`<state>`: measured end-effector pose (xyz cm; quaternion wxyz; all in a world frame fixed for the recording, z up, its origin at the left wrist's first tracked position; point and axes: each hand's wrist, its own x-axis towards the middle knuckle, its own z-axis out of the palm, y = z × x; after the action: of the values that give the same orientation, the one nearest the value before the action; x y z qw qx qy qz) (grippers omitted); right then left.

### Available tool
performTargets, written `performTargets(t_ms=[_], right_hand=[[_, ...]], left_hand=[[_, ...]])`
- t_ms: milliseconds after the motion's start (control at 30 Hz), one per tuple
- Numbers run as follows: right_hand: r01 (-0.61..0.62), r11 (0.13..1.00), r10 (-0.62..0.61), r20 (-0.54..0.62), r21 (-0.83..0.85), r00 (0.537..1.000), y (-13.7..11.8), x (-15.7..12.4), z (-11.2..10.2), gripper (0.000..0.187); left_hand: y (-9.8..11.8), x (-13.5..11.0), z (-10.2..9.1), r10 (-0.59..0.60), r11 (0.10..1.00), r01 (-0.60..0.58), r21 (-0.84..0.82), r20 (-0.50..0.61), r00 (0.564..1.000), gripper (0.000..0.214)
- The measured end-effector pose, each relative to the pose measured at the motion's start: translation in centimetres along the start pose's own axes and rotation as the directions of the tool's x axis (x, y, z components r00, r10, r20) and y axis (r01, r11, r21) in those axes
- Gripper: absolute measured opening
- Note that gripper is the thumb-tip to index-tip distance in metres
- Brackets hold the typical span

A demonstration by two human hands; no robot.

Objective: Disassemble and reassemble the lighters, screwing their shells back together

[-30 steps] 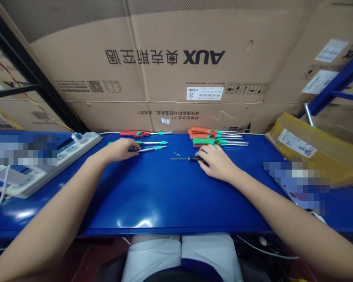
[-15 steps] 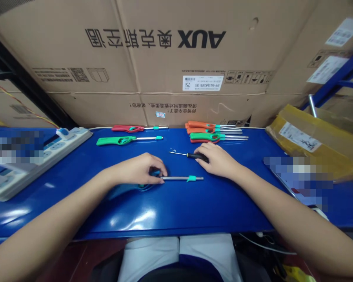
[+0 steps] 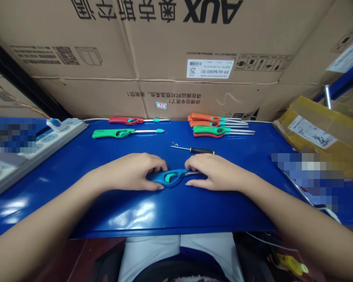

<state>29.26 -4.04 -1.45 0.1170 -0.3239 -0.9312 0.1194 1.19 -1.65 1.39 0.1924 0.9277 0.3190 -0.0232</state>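
A blue gas lighter [image 3: 175,177] with a teal trigger lies sideways low over the table in front of me. My left hand [image 3: 137,170] is closed on the rear of its handle. Around the metal tube at its front, my right hand [image 3: 216,172] is curled, with the thumb below and fingers above; most of the tube is hidden under that hand. Just behind my right hand a black-handled screwdriver [image 3: 202,150] rests on the table, its tip pointing left at tiny metal bits [image 3: 174,144].
A red lighter [image 3: 126,120] and a green lighter [image 3: 113,134] lie at the back left. Several orange, green and red lighters [image 3: 207,124] are stacked at the back right. A power strip [image 3: 63,135] borders the left; a yellow-taped carton [image 3: 338,137] and a phone-like object [image 3: 307,180] the right.
My right hand has let go of the screwdriver and come to the blue lighter's tube. The lighter has shifted right in my left hand, showing more of its handle. The view has tilted down slightly.
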Motion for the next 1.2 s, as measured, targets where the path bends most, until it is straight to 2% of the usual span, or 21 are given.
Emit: performTargets(t_ms=[67, 133, 233, 300, 467, 633, 733, 800, 900, 967, 1033, 1133, 1200], right_hand=[[-0.069, 0.996, 0.071, -0.030, 0.055, 0.997, 0.2, -0.2, -0.3, 0.038], [-0.066, 0.997, 0.069, -0.059, 0.050, 0.996, 0.5, -0.4, -0.6, 0.044], [0.027, 1.000, -0.027, -0.080, -0.012, 0.996, 1.0, -0.6, -0.7, 0.022], [0.029, 0.998, -0.035, -0.106, -0.060, 0.994, 1.3, -0.6, -0.6, 0.022], [-0.079, 0.984, 0.063, -0.106, -0.159, 0.992, 2.1, -0.7, -0.5, 0.029], [-0.099, 0.981, 0.087, -0.074, -0.169, 0.993, 2.4, -0.8, -0.6, 0.031], [-0.118, 0.985, 0.090, -0.207, -0.126, 0.974, 2.2, -0.7, -0.6, 0.015], [-0.087, 0.992, 0.058, -0.284, -0.091, 0.957, 1.9, -0.7, -0.7, 0.015], [0.018, 0.997, -0.032, -0.204, -0.069, 0.978, 1.3, -0.9, -1.0, 0.011], [0.065, 0.996, -0.071, -0.100, -0.057, 0.992, 1.0, -1.0, -1.0, 0.010], [0.070, 0.997, -0.070, -0.010, -0.040, 0.997, 0.8, -1.0, -0.9, 0.017], [0.033, 0.999, -0.033, 0.072, -0.007, 0.997, 1.1, -0.9, -0.6, 0.014], [0.000, 1.000, 0.000, 0.059, 0.007, 0.998, 1.3, -0.9, -0.4, 0.011]], left_hand=[[0.4, 0.7, 1.0, 0.059, 0.996, -0.065, -0.063, -0.093, 0.994, 0.030], [0.8, 1.4, 2.2, 0.069, 0.986, -0.097, -0.136, -0.200, 0.977, 0.032], [1.2, 2.2, 3.5, 0.086, 0.953, -0.170, -0.250, -0.315, 0.945, 0.029], [1.1, 2.5, 3.9, 0.061, 0.935, -0.182, -0.305, -0.366, 0.929, 0.029], [-0.4, 2.6, 3.6, -0.050, 0.936, -0.097, -0.337, -0.401, 0.914, 0.032], [-1.0, 2.6, 3.4, -0.020, 0.952, -0.109, -0.286, -0.414, 0.910, 0.026], [-0.8, 2.6, 3.5, -0.024, 0.953, -0.112, -0.280, -0.441, 0.897, 0.027], [-0.6, 2.6, 3.5, -0.071, 0.949, -0.079, -0.305, -0.450, 0.890, 0.029], [-0.3, 2.5, 3.4, -0.216, 0.901, -0.012, -0.434, -0.472, 0.855, 0.032], [-0.1, 2.5, 3.2, -0.312, 0.830, -0.005, -0.557, -0.473, 0.824, 0.035], [0.0, 2.4, 3.1, -0.370, 0.745, -0.035, -0.667, -0.456, 0.810, 0.037], [0.1, 2.0, 2.9, -0.354, 0.648, -0.124, -0.751, -0.442, 0.824, 0.037], [0.2, 1.6, 2.8, -0.269, 0.637, -0.179, -0.750, -0.434, 0.860, 0.036]])
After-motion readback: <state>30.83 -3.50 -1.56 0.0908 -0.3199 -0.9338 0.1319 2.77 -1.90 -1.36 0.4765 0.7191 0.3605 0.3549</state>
